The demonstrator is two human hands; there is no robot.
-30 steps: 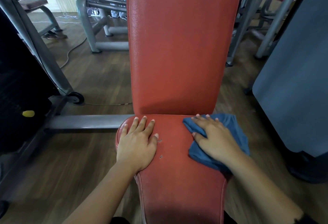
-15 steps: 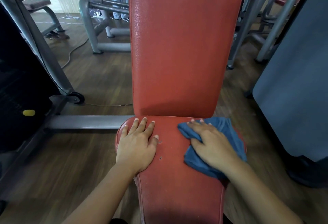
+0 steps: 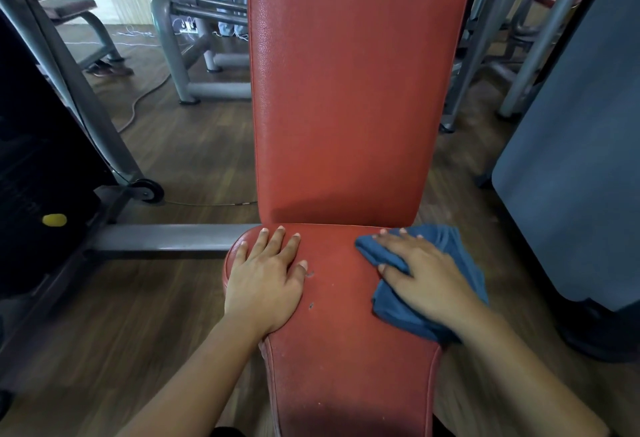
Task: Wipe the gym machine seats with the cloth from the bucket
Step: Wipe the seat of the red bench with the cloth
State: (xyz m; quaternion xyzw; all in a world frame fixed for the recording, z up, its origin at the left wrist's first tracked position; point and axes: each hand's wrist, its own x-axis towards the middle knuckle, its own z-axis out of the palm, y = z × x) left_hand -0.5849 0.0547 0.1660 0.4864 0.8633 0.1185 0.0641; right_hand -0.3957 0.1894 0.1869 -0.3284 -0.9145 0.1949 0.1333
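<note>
A red padded seat (image 3: 346, 350) runs toward me, with its red backrest (image 3: 346, 90) rising behind it. My left hand (image 3: 266, 281) lies flat on the seat's left rear corner, fingers straight. My right hand (image 3: 426, 277) presses flat on a crumpled blue cloth (image 3: 460, 249) at the seat's right rear edge, fingers spread over it. Part of the cloth hangs past the seat's right side. No bucket is in view.
Grey machine frames (image 3: 180, 239) and a small black wheel (image 3: 147, 191) stand on the wooden floor at left. A dark weight stack with a yellow pin (image 3: 54, 219) is at far left. A grey-blue panel (image 3: 571, 159) stands close on the right.
My right hand slid the cloth a little left along the seat's rear, then back right. My left hand has stayed in place.
</note>
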